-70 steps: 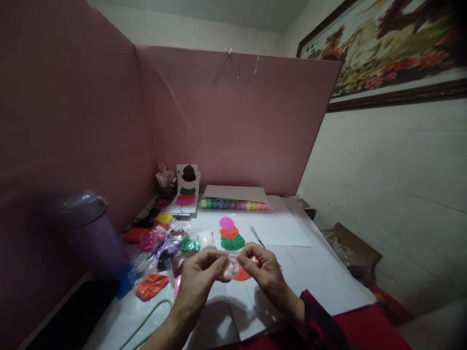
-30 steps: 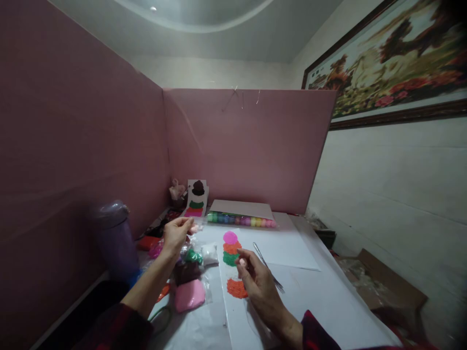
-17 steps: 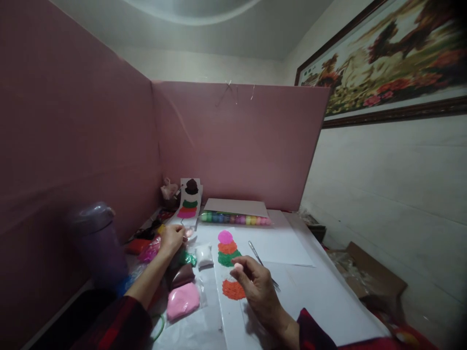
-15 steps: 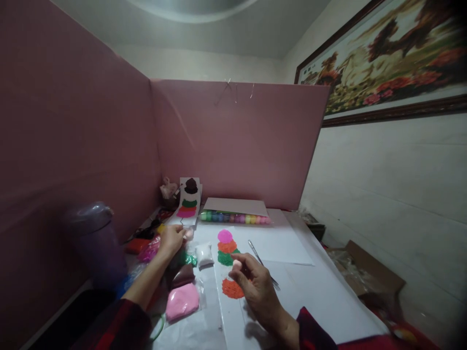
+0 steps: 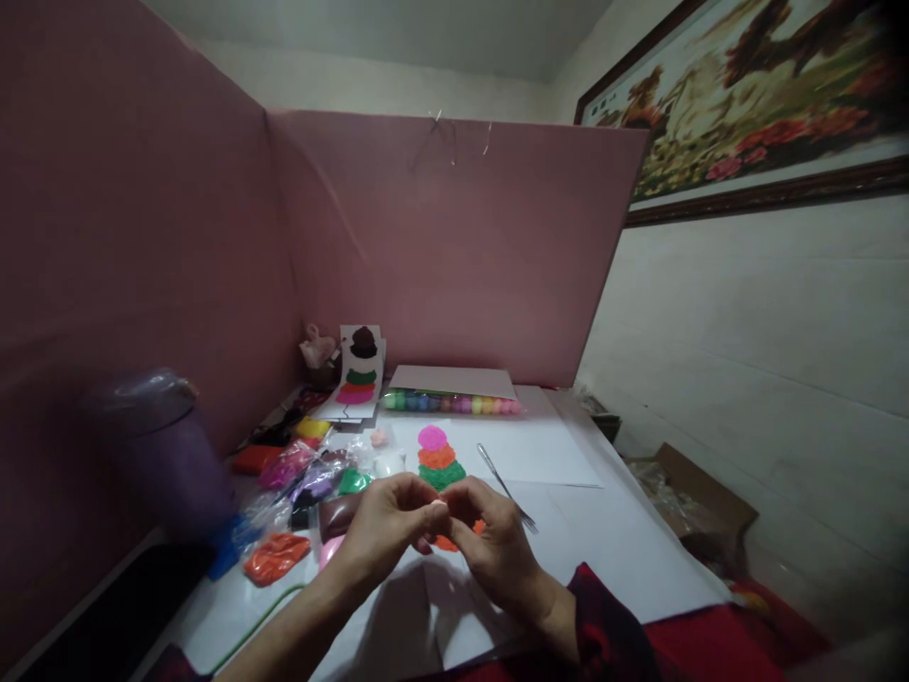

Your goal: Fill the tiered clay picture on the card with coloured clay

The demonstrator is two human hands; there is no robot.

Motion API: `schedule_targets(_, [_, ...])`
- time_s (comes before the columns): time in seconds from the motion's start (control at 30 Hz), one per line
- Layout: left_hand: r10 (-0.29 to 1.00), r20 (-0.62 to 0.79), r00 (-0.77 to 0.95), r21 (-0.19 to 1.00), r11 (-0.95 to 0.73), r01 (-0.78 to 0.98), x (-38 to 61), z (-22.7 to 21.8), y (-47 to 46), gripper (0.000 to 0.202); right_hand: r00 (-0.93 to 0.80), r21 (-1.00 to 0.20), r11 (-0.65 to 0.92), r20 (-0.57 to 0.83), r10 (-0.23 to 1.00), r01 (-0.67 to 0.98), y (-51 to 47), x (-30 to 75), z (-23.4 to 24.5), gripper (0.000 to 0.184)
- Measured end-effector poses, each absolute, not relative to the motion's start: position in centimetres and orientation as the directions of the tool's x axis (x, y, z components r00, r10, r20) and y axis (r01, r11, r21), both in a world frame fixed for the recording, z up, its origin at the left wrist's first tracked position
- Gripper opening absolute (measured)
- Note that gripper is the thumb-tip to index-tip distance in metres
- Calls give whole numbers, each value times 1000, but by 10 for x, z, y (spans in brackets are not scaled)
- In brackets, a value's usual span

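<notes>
Both hands meet over the front of the table, with a small pale pink lump of modelling clay [image 5: 439, 506] between their fingertips. My left hand [image 5: 389, 519] pinches it from the left, fingers curled. My right hand [image 5: 495, 538] closes on it from the other side. Under them lies a white sheet with textured clay patches: a pink one [image 5: 432, 438], an orange one [image 5: 436, 457] and a green one [image 5: 441, 475]. Another orange patch [image 5: 447, 544] is mostly covered by the hands. A metal fork [image 5: 503, 483] rests just beyond my right hand.
Left of the sheet are bagged clays, among them orange [image 5: 276, 559], green [image 5: 353, 481] and brown [image 5: 337, 516]. A card with stacked clay shapes [image 5: 361, 374] leans at the back beside a tube of coloured balls [image 5: 451, 403]. A purple bottle [image 5: 170, 455] stands far left.
My left hand has come right from the bags to meet my right hand at the pink clay. A pale pink piece stays among the bags. The view has tilted slightly down.
</notes>
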State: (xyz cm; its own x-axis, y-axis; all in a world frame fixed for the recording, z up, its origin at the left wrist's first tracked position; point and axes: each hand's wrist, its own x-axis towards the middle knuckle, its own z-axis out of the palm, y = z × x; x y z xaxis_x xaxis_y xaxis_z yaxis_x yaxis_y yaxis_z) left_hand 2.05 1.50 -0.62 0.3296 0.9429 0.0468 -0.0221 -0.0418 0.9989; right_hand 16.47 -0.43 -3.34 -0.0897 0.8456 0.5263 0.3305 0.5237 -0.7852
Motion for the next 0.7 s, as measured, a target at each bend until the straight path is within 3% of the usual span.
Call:
schedule_targets(0.13, [946,39,321,986,16,-167,14,-12,18,24,-122,-765,554,547,828,330,-5,165,-32,15])
schedule_targets(0.4, [944,19,329,986,36,-161,14,-12,18,27,-169,-616,657,661,731,435,-3,169,-31,11])
schedule_targets(0.57, [970,196,146,976,-179,-122,13,-22,22,19,-207,-528,682,694,690,505,-1,175,-31,12])
schedule_targets(0.7, [906,360,221,929,-369,0,13,-28,21,12,-318,-522,732,672,669,437,-4,175,-28,18])
